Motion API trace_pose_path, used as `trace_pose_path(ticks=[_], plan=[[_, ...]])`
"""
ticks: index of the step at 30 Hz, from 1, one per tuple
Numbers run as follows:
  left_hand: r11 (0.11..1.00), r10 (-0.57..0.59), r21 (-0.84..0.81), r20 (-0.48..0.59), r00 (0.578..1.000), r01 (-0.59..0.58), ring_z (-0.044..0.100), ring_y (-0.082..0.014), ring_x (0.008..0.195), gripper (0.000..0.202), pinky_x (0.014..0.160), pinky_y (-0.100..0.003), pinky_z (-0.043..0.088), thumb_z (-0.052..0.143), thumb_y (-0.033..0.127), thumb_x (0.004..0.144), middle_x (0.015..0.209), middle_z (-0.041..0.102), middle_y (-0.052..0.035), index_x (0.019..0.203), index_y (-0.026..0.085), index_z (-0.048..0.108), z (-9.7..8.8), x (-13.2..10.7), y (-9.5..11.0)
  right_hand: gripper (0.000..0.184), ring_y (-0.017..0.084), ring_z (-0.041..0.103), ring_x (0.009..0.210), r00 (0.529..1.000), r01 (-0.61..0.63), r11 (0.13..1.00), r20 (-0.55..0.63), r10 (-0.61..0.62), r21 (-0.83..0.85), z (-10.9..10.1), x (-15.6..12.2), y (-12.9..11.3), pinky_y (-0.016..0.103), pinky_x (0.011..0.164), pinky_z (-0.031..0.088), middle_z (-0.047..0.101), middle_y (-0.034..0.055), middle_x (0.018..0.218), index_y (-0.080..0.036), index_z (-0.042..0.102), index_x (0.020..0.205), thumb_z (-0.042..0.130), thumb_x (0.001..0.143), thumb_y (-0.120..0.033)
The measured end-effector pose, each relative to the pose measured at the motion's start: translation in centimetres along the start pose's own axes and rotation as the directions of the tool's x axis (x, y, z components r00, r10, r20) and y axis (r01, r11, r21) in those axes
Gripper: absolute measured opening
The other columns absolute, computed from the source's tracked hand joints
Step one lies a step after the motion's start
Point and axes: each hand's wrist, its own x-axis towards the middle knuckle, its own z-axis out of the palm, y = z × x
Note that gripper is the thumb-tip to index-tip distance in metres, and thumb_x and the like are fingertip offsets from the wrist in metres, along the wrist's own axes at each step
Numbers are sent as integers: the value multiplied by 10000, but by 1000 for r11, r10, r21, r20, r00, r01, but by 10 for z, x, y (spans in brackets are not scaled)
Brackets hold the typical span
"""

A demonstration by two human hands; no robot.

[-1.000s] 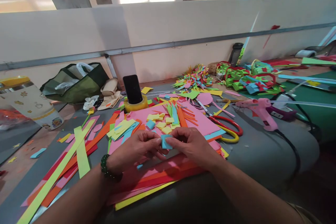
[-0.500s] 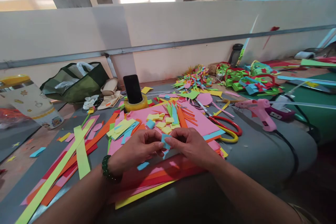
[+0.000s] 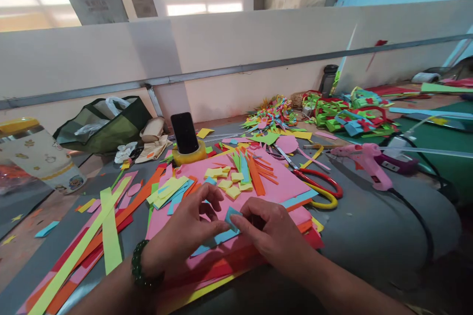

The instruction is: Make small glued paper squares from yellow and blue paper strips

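Observation:
A small folded piece of blue paper (image 3: 232, 216) is pinched between the thumb and fingers of my right hand (image 3: 278, 231). My left hand (image 3: 192, 224), with a dark green bead bracelet (image 3: 139, 266) on its wrist, is open beside it. The left fingers are curved and apart, and the thumb tip lies close to the paper's left edge; whether it touches I cannot tell. Beneath both hands is a stack of coloured sheets, pink sheet (image 3: 284, 177) on top. Small yellow paper pieces (image 3: 232, 192) lie just beyond my fingers, with a yellow and blue strip pile (image 3: 172, 192) to their left.
Red and yellow-handled scissors (image 3: 321, 184) and a pink glue gun (image 3: 369, 160) lie right. A phone (image 3: 185, 133) leans in a tape roll (image 3: 190, 154). Long paper strips (image 3: 111, 226), a green bag (image 3: 107, 125) and a cup (image 3: 40, 157) occupy the left. Colourful paper crafts (image 3: 271, 114) lie behind.
My left fingers have come away from the blue paper and spread apart. The right hand keeps its pinch on the paper, now turned and slightly lower. The camera view has shifted a little.

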Motion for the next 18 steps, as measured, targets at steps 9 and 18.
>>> trace_pose_path(ticks=[9,18], plan=[[971,-15,237,36,999,6,504,-113,615,73,563,-211,374,618,181,722,639,606,11,649,180,620,16,-11,3,294,91,464,531,1000,23,998,22,-21,-65,-2,-17,4,227,493,323,547,-16,609,-188,526,645,530,866,-382],[746,112,632,193,975,-211,535,-146,706,134,643,-240,374,518,144,778,774,637,-23,735,196,635,-14,2,-3,407,143,540,586,876,-320,912,-446,181,-259,-93,-35,47,284,548,405,623,51,663,-213,651,785,507,814,-592]])
